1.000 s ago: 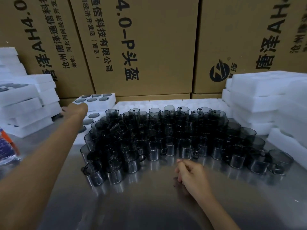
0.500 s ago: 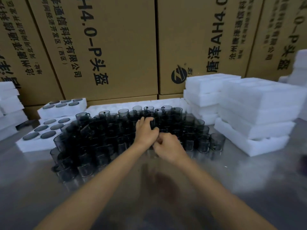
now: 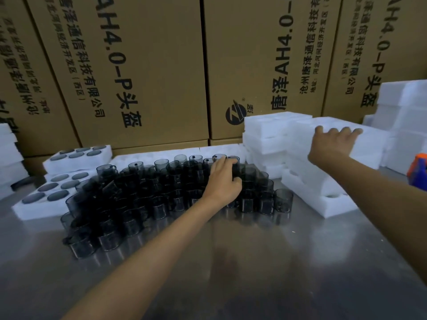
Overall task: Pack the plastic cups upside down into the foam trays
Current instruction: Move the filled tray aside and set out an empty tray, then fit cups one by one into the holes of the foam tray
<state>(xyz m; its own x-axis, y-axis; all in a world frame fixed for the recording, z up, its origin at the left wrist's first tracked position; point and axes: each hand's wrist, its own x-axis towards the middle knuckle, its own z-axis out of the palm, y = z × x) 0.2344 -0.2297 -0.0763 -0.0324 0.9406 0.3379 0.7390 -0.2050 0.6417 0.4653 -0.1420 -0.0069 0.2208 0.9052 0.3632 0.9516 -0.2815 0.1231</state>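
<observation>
Several dark see-through plastic cups [image 3: 143,195] with handles stand bunched together on the steel table [image 3: 254,262]. My left hand [image 3: 223,181] lies on the right part of the bunch, and its fingers and thumb curl round one cup [image 3: 236,168] near the back. My right hand [image 3: 332,144] reaches to the right, its fingers spread and resting on the top tray of a stack of white foam trays [image 3: 300,174]. At the left lie two foam trays [image 3: 34,210] with cups upside down in their holes.
Tall cardboard boxes [image 3: 150,65] wall off the back of the table. A flat foam tray [image 3: 159,155] lies behind the cups. More foam is stacked at the far left [image 3: 7,153] and far right [image 3: 402,112]. An orange and blue object [image 3: 419,169] sits at the right edge.
My view has swung right. My right hand left the cups and went up to the foam stack on the right. My left hand slid right across the cups and closed on one.
</observation>
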